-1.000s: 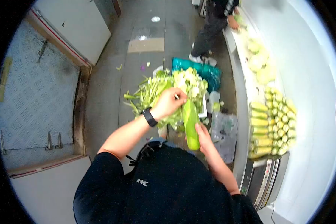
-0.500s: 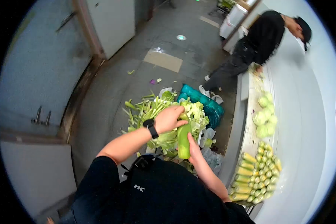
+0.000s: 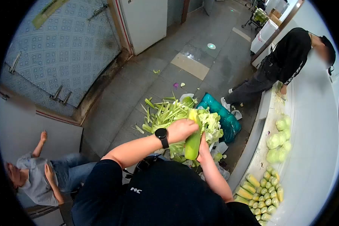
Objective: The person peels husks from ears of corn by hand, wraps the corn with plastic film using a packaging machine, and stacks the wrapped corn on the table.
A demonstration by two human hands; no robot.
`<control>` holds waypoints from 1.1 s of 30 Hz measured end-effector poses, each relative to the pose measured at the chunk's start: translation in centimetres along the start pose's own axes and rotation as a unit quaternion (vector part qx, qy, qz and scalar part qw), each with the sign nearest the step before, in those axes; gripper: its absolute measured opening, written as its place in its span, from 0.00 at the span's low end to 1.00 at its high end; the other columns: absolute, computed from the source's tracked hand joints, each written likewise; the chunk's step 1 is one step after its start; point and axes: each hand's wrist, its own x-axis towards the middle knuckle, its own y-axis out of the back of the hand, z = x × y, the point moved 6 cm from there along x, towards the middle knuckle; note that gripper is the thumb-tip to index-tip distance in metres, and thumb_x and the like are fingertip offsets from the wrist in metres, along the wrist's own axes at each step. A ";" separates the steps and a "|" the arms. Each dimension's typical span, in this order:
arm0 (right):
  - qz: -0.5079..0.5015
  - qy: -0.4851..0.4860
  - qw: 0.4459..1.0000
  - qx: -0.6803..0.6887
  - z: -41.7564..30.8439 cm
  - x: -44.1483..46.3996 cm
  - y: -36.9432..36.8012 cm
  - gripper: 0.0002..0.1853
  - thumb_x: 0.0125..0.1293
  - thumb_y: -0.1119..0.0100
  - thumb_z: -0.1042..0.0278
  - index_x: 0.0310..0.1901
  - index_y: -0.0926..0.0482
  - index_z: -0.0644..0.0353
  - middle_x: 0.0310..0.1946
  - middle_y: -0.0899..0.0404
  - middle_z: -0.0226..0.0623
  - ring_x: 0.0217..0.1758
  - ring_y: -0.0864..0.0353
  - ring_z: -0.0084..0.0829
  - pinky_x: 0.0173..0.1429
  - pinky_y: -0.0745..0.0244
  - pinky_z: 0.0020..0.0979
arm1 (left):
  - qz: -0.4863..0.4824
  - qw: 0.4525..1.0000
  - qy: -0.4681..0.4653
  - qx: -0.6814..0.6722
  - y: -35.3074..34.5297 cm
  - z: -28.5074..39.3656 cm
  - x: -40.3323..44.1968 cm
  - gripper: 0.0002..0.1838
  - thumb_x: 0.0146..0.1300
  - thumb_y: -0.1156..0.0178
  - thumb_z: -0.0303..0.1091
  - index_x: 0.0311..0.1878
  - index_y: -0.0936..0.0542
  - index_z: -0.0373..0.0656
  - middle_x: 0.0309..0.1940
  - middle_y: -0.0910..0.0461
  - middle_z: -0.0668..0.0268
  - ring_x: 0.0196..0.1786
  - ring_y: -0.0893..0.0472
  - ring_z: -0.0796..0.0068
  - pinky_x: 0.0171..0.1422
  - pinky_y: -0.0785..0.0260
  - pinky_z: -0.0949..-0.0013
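An ear of corn (image 3: 192,147), mostly wrapped in green husk, is held upright-slanted in front of my chest. Yellow kernels show at its far end. My left hand (image 3: 181,130), with a black watch on the wrist, is closed at the upper part of the ear, on the husk; its fingertips are partly hidden. My right hand (image 3: 204,149) grips the lower part of the ear from the right side. Below both hands lies a heap of stripped green husks (image 3: 167,115), with pale leafy pieces (image 3: 211,122) on its right.
Husked corn ears (image 3: 265,196) are stacked on the white counter (image 3: 254,158) at right, with cabbages (image 3: 278,139) farther along. A teal bag (image 3: 224,118) lies on the floor. One person (image 3: 286,60) stands at the counter; another (image 3: 41,173) is at lower left.
My left hand has moved down along the ear, and yellow kernels now show at the tip. My view has shifted, and a person has come into sight at lower left.
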 end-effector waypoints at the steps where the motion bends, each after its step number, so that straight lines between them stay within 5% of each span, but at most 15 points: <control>1: -0.004 -0.011 1.000 0.022 -0.5 -0.9 -1.5 0.30 0.76 0.61 0.35 0.57 0.27 0.55 0.40 0.20 0.36 0.40 0.18 0.35 0.43 0.18 0.39 | 0.015 1.000 0.015 -0.011 -0.3 -0.8 0.7 0.05 0.59 0.40 0.32 0.39 0.22 0.46 0.30 0.23 0.61 0.36 0.19 0.56 0.39 0.26 0.56; 7: -0.002 -0.014 0.998 0.063 0.4 3.7 2.6 0.31 0.74 0.61 0.31 0.56 0.26 0.52 0.40 0.20 0.35 0.41 0.18 0.35 0.40 0.18 0.42 | -0.085 0.989 0.049 0.110 -4.3 -3.4 3.4 0.15 0.64 0.40 0.44 0.27 0.20 0.45 0.20 0.20 0.60 0.26 0.18 0.54 0.38 0.25 0.56; 13: 0.122 -0.003 0.991 0.051 0.5 7.9 4.5 0.26 0.78 0.59 0.41 0.56 0.24 0.55 0.43 0.19 0.33 0.42 0.18 0.32 0.41 0.19 0.39 | -0.151 0.972 -0.050 0.171 -7.0 -3.6 2.1 0.05 0.57 0.41 0.35 0.28 0.20 0.46 0.21 0.19 0.61 0.26 0.17 0.61 0.37 0.24 0.57; 18: 0.005 0.024 0.995 0.095 1.1 7.2 3.8 0.30 0.77 0.61 0.35 0.58 0.24 0.53 0.46 0.17 0.38 0.45 0.17 0.36 0.47 0.18 0.44 | -0.106 0.993 0.030 0.043 -4.5 -3.6 0.9 0.14 0.68 0.41 0.42 0.29 0.20 0.44 0.21 0.21 0.55 0.28 0.19 0.50 0.37 0.27 0.51; 21: -0.014 -0.019 0.987 0.162 -1.2 4.2 1.9 0.33 0.73 0.57 0.30 0.57 0.24 0.54 0.47 0.17 0.40 0.47 0.16 0.38 0.50 0.18 0.46 | -0.119 0.992 -0.008 -0.033 -4.7 -2.7 1.1 0.14 0.68 0.41 0.43 0.30 0.21 0.43 0.23 0.20 0.55 0.29 0.19 0.48 0.37 0.27 0.50; 23: -0.022 -0.034 0.996 0.075 -1.3 6.2 3.0 0.34 0.70 0.53 0.29 0.56 0.22 0.55 0.48 0.17 0.39 0.47 0.16 0.37 0.52 0.19 0.47 | -0.154 0.986 -0.010 -0.060 -5.1 -2.4 1.5 0.15 0.68 0.42 0.43 0.31 0.21 0.42 0.24 0.20 0.55 0.31 0.19 0.48 0.39 0.28 0.49; 28: 0.036 -0.008 0.998 0.056 -2.1 7.8 4.2 0.24 0.70 0.42 0.41 0.52 0.20 0.54 0.44 0.15 0.35 0.42 0.16 0.34 0.47 0.20 0.41 | -0.196 0.980 -0.014 0.033 -5.6 -3.1 1.1 0.07 0.61 0.38 0.38 0.32 0.20 0.45 0.26 0.19 0.58 0.34 0.18 0.53 0.43 0.26 0.53; 33: 0.157 0.034 0.982 0.095 -2.4 10.3 5.4 0.25 0.71 0.45 0.40 0.54 0.20 0.55 0.46 0.15 0.37 0.46 0.17 0.40 0.53 0.22 0.44 | -0.190 0.973 -0.090 0.092 -5.0 -2.1 -0.1 0.05 0.56 0.37 0.34 0.33 0.19 0.45 0.26 0.19 0.62 0.34 0.17 0.58 0.45 0.26 0.56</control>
